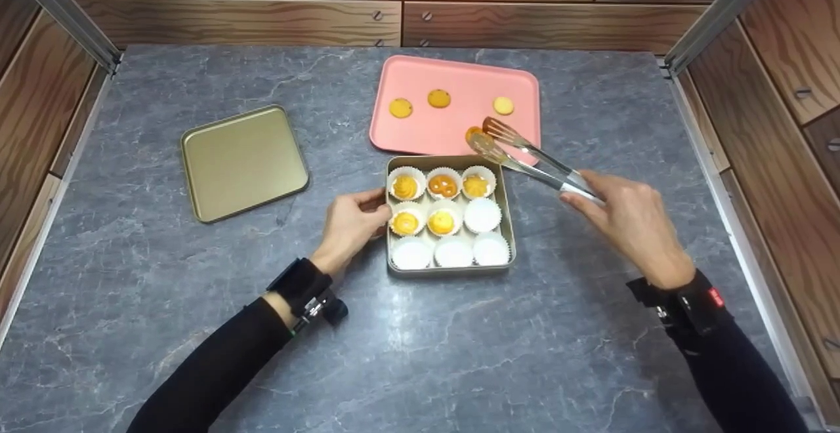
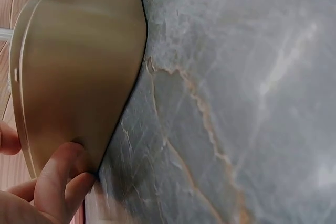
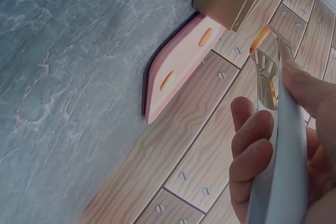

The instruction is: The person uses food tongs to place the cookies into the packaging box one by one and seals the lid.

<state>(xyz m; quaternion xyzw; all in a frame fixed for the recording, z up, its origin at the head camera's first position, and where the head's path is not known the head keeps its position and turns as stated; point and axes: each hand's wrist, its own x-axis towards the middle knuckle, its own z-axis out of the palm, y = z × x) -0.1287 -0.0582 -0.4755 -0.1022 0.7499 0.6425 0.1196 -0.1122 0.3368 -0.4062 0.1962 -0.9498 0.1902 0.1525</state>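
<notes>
- Head view, centre: the left hand (image 1: 351, 223) grips the left side of a tin (image 1: 453, 270), its fingers bent and pinching the wall.
- Head view, centre: inside the tin, paper cups (image 1: 482, 215) stand in three rows; orange and yellow treats (image 1: 443, 186) sit in the upper row's three and the middle row's left two.
- Head view, right of centre: the right hand (image 1: 630, 220) pinches metal tongs (image 1: 539, 176), their heads slightly apart.
- Head view, upper centre: a pink tray (image 1: 453, 82) bears three cookies (image 1: 439, 98); an orange piece (image 1: 472, 132) shows by the tong heads, whether clasped I cannot tell.
- Head view, left: a gold lid (image 1: 244, 165) lies on the worktop (image 1: 407, 367).
- Left wrist view, lower left: bent fingers touch the tin's outer wall, one digit at its rim.
- Right wrist view, right: fingers curl round the tongs' handle; the pink tray and tin's corner show at upper centre.
</notes>
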